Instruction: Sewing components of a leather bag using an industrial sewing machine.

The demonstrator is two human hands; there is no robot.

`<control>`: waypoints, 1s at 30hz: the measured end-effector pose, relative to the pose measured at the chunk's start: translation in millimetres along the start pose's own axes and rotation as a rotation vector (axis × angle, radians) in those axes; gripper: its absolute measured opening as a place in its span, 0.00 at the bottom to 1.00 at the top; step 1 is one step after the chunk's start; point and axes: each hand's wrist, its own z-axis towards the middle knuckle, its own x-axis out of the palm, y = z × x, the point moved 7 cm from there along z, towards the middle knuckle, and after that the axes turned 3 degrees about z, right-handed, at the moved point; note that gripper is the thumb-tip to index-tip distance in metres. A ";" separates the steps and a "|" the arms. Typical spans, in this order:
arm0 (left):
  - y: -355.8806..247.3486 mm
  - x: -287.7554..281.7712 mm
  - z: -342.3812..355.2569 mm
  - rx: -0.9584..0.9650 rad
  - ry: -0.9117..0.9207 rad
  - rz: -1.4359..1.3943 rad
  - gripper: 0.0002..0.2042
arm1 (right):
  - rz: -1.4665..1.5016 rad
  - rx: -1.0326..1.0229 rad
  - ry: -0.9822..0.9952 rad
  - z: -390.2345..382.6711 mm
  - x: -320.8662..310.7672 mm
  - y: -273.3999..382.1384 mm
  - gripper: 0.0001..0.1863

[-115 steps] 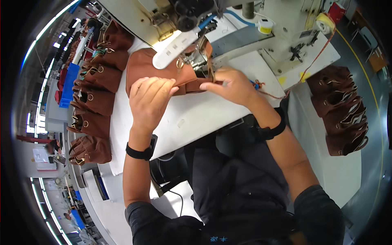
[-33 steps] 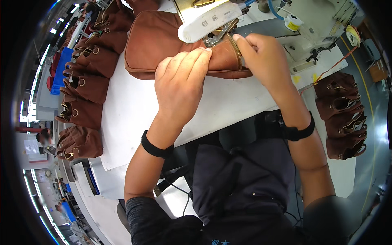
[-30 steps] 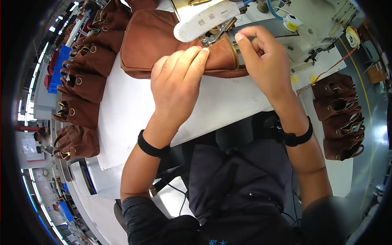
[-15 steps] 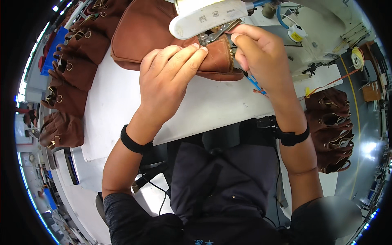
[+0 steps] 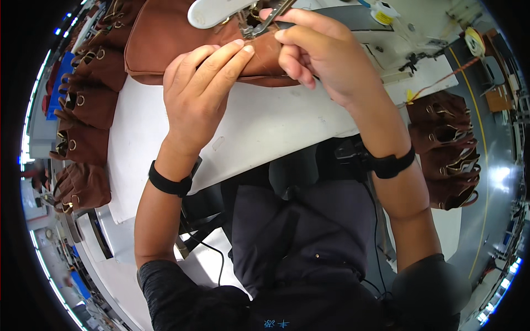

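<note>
A brown leather bag (image 5: pixel 171 38) lies on the white sewing table, partly under the white sewing machine head (image 5: pixel 212 12). My left hand (image 5: pixel 201 94) rests palm down on the bag's near side, fingers stretched forward to just short of the presser foot (image 5: pixel 249 33). Its thumb is hidden. At the bag's right end, my right hand (image 5: pixel 326 52) has thumb and index finger at the edge, its other fingers curled beneath. A dark metal bar with holes (image 5: pixel 274 17) slants from the presser foot past my right index fingertip.
Several brown bags (image 5: pixel 83 140) stand in a row along the left side, and more brown bags (image 5: pixel 447 149) hang or stack at the right. A small white bottle with a yellow label (image 5: pixel 382 14) sits behind my right hand. A red-orange cord (image 5: pixel 441 83) runs at the right.
The view has shifted, so machine and bag appear further left and up. My right hand has come closer to the presser foot. The blue-handled item near its wrist is out of sight.
</note>
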 end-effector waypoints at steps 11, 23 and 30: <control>10.4 2.9 -2.7 0.076 0.010 -0.011 0.19 | 0.461 -0.011 0.139 11.5 1.1 6.8 0.14; -1.0 -3.1 6.9 -0.125 0.029 -0.045 0.20 | -1.290 -0.913 -0.324 -32.8 24.9 15.6 0.15; 5.0 0.7 5.5 -0.085 0.034 -0.056 0.19 | -1.320 -0.840 -0.320 -34.7 26.4 6.2 0.19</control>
